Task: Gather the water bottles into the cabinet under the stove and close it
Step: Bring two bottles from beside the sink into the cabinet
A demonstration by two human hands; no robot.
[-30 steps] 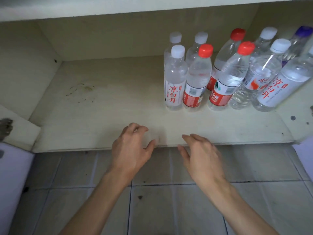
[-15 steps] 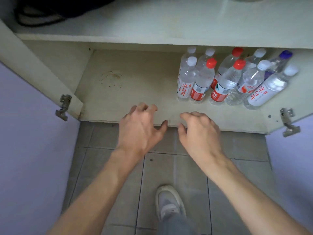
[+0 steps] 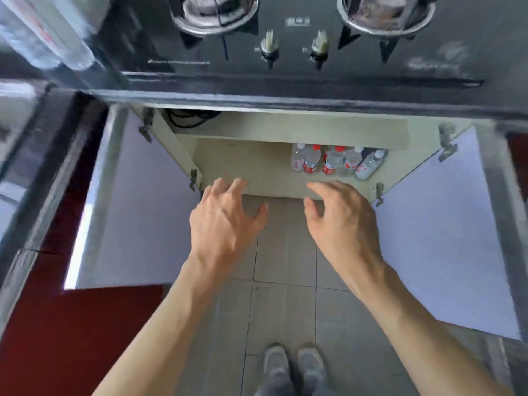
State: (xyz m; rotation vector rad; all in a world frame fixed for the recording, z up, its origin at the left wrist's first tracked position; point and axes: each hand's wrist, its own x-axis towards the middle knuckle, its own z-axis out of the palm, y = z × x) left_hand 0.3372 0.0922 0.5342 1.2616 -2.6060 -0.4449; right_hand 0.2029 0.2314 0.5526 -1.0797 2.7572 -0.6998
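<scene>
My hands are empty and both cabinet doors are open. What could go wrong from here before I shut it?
1. A bottle on the counter, blurred at the upper left, seems to be outside the cabinet; shutting now would likely miss it.
2. The bottles in the cabinet stand packed together on the right; pushing another in could knock some over.
3. The left door and right door both stand wide open, so one could be left ajar.

Readable text: none.
Labels [image 3: 328, 168] on water bottles [image 3: 351, 161]: red/white, chars too small to read. Pale print [image 3: 298, 22] on stove [image 3: 297, 44] btwn burners: blurred.
</scene>
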